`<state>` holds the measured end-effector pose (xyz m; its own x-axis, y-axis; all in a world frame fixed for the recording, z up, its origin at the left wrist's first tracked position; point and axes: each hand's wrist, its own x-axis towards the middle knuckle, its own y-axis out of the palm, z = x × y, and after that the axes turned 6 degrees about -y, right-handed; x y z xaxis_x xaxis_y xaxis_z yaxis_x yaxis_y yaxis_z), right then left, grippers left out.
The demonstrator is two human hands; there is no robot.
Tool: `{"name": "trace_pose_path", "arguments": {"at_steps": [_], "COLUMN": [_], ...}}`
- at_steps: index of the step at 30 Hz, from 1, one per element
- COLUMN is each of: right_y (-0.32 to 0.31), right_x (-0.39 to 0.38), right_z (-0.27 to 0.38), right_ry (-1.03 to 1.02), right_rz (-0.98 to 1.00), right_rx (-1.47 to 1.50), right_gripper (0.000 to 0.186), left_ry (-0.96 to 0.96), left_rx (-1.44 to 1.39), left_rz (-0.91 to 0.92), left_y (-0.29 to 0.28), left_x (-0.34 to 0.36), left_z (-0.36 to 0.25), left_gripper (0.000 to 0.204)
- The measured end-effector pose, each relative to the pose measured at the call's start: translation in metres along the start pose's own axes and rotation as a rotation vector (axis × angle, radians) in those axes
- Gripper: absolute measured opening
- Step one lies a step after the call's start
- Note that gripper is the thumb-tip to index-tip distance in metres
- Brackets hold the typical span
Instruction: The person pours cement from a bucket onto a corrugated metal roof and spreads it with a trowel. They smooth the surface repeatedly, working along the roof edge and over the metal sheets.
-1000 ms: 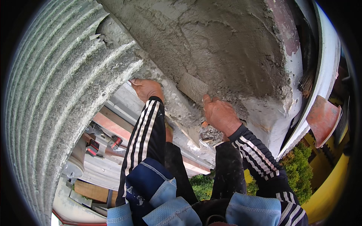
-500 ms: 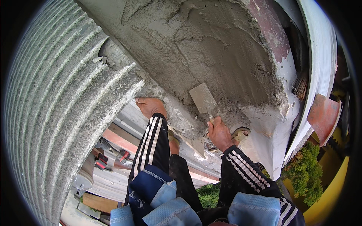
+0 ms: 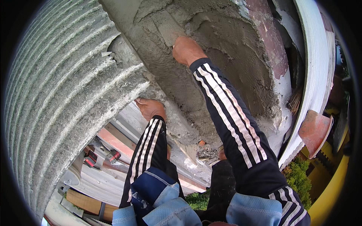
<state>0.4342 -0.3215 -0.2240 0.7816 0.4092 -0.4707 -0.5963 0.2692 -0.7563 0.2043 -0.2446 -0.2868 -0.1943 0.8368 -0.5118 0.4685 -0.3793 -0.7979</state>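
Observation:
My right hand (image 3: pixel 187 51) is closed round a trowel, its handle hidden under my fingers. The flat, mortar-coated trowel blade (image 3: pixel 167 27) lies against the wet grey mortar (image 3: pixel 226 49), in its upper left part. Lower down on the left, my left hand (image 3: pixel 151 109) is closed at the side of a rough concrete ledge (image 3: pixel 175 116), just below the broken corner of the corrugated sheet. Its fingers are bent against the ledge and partly hidden.
Grey corrugated roofing (image 3: pixel 71 86) with a jagged edge fills the left side. A reddish bucket (image 3: pixel 316 132) and a brush (image 3: pixel 294 101) are at the right. Below lie a red-and-black power tool (image 3: pixel 90 159), a pale bucket (image 3: pixel 71 176) and green shrubs (image 3: pixel 298 175). Mortar crumbs lie near my feet.
My right hand has carried the trowel up and away from me, from the mortar's lower edge to its upper left. My left hand stays at the ledge. The view has shifted slightly.

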Motion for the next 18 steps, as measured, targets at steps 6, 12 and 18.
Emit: {"name": "trace_pose_path", "arguments": {"at_steps": [6, 12, 18], "right_y": [0.001, -0.046, -0.079], "right_x": [-0.160, -0.184, 0.069], "right_z": [-0.039, -0.012, 0.057], "right_ry": [0.220, 0.043, -0.353], "right_rz": [0.211, 0.139, -0.188], "right_rx": [-0.012, -0.059, -0.456], "right_gripper": [0.035, 0.033, 0.031], "left_ry": [-0.017, 0.155, 0.355], "left_rx": [0.059, -0.071, 0.025], "left_rz": [-0.002, -0.089, -0.119], "left_y": [-0.001, 0.020, 0.024], "left_x": [0.005, 0.023, 0.029], "left_z": [0.000, 0.020, 0.032], "left_gripper": [0.066, 0.063, 0.062]}}
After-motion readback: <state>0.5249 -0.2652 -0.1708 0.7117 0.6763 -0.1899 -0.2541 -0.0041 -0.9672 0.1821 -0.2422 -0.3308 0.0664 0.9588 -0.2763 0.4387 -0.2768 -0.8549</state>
